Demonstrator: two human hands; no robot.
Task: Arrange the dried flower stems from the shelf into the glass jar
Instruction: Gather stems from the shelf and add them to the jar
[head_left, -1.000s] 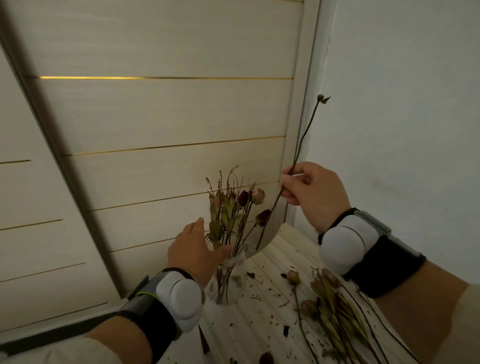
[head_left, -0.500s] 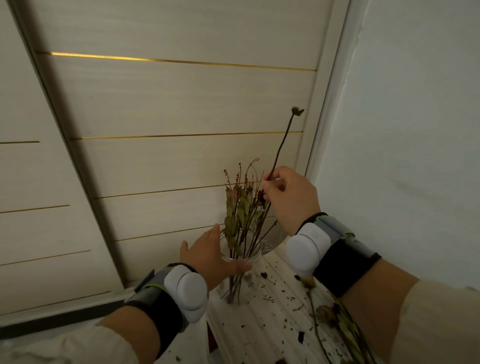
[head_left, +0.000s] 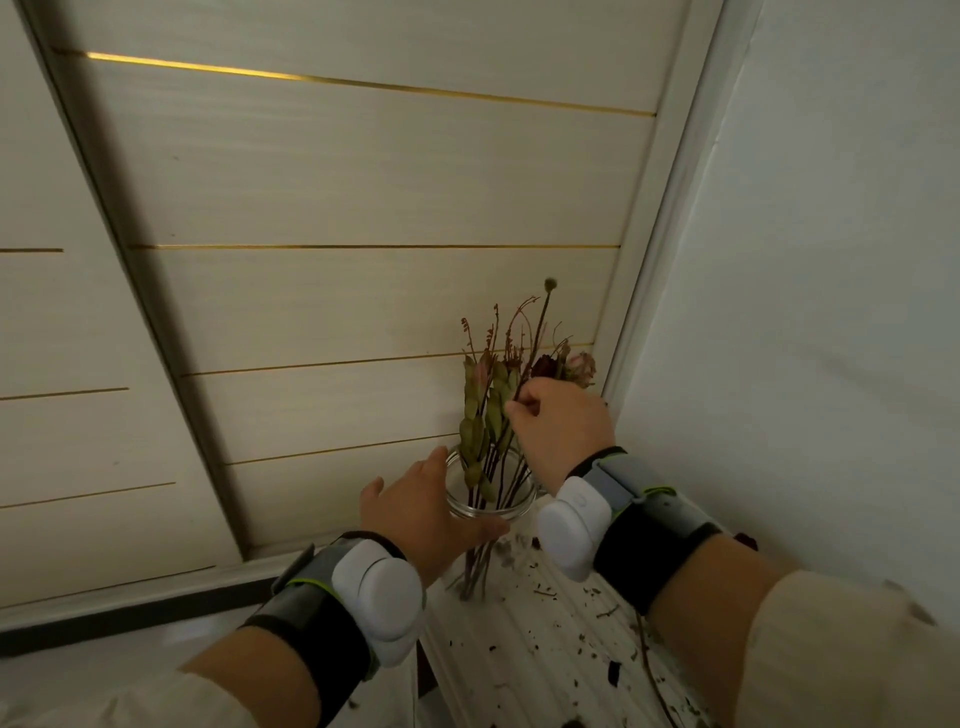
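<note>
Low in the centre of the frame, the left hand (head_left: 421, 514) gripped the glass jar (head_left: 498, 514) just under its rim. Just above it, the right hand (head_left: 563, 426) pinched a thin bud-tipped stem (head_left: 540, 322) that ran down among the bunch (head_left: 475, 426) standing in the jar. The stem looked brittle, so forcing it past the crowded stalks could snap it, and the jar, near the left edge of the shelf (head_left: 519, 665), might tip if that grip slackened.
</note>
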